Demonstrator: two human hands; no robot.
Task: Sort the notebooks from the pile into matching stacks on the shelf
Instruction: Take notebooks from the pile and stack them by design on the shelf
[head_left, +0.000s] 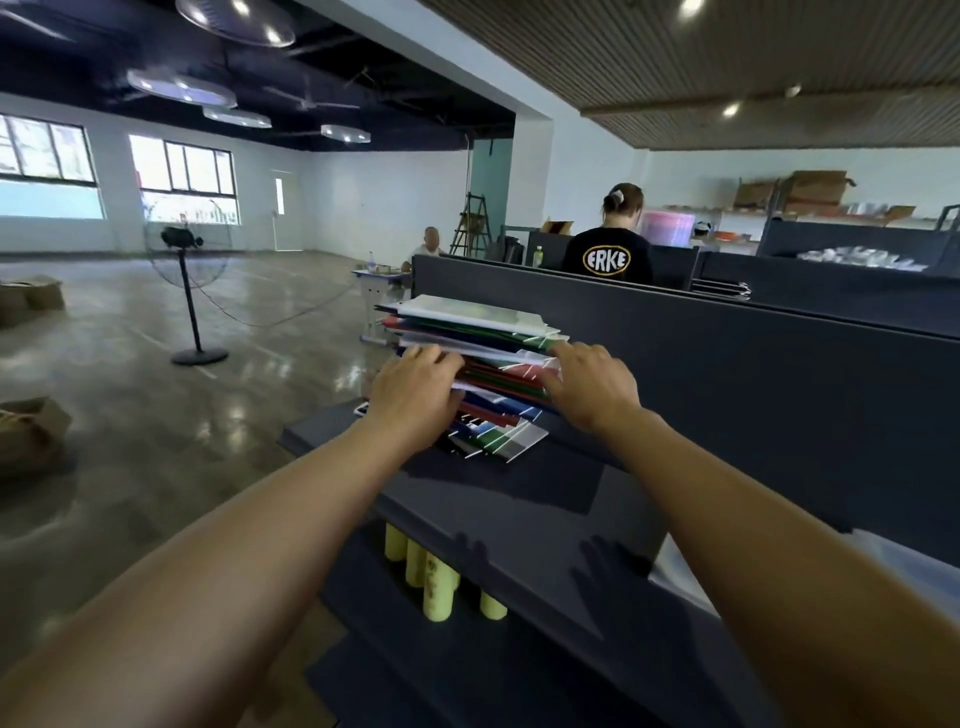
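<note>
A tall, uneven pile of notebooks (483, 332) with white, green, red and blue covers stands on the top board of a dark shelf unit (519, 499). My left hand (415, 387) presses against the pile's left side about halfway up, its fingers reaching in among the covers. Against the right side lies my right hand (592, 387), fingertips touching the notebook edges at the same height. The lower notebooks fan out toward me below both hands. How far the fingers go between the covers is hidden.
A dark back panel (753, 374) rises right of and behind the pile. Yellow-green bottles (436, 577) stand on the shelf below. A person in a black shirt (608, 249) stands beyond the panel. A pedestal fan (189, 291) and cardboard boxes (31, 431) are on the floor at left.
</note>
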